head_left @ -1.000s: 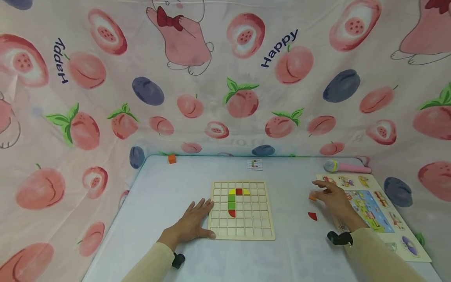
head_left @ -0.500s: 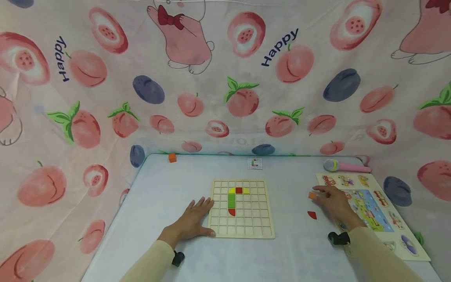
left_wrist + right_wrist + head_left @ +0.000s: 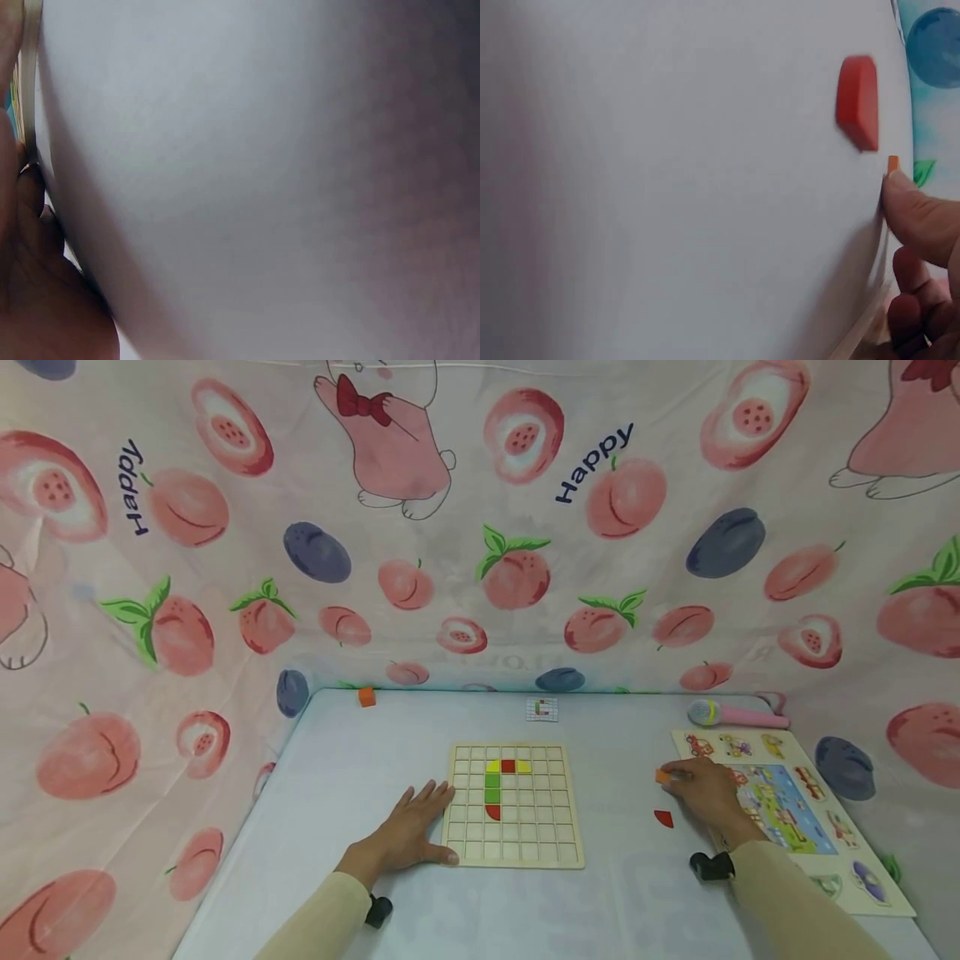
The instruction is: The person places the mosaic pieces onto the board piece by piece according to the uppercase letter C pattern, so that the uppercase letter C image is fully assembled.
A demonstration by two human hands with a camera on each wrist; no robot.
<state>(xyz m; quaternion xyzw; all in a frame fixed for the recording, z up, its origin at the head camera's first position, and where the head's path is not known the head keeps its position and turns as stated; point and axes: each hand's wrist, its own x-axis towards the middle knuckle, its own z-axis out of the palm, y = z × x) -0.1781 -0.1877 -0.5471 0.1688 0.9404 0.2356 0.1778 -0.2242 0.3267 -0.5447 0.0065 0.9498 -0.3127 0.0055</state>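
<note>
My left hand (image 3: 408,831) lies with spread, straight fingers at the left edge of the wooden grid board (image 3: 540,839). Its thumb touches the board's near corner. In the board's squares sit yellow, red and green pieces, among them a green square (image 3: 492,795) and a red quarter-round piece (image 3: 492,812). Right of the board, my right hand (image 3: 705,792) pinches a small orange block (image 3: 662,776) at the table surface. In the right wrist view the thumb covers most of the orange block (image 3: 893,163). A loose red quarter-round block (image 3: 663,818) lies just nearer to me.
A small pattern card (image 3: 542,709) lies beyond the board. An orange cube (image 3: 367,697) sits at the far left edge. At right are a picture puzzle board (image 3: 870,839), partly under my right forearm, and a pink toy microphone (image 3: 742,716). A fruit-print cloth (image 3: 465,543) hangs behind.
The right hand's fingers have come down and closed on the orange block, after hovering spread above it. The left hand has stayed at the board's edge.
</note>
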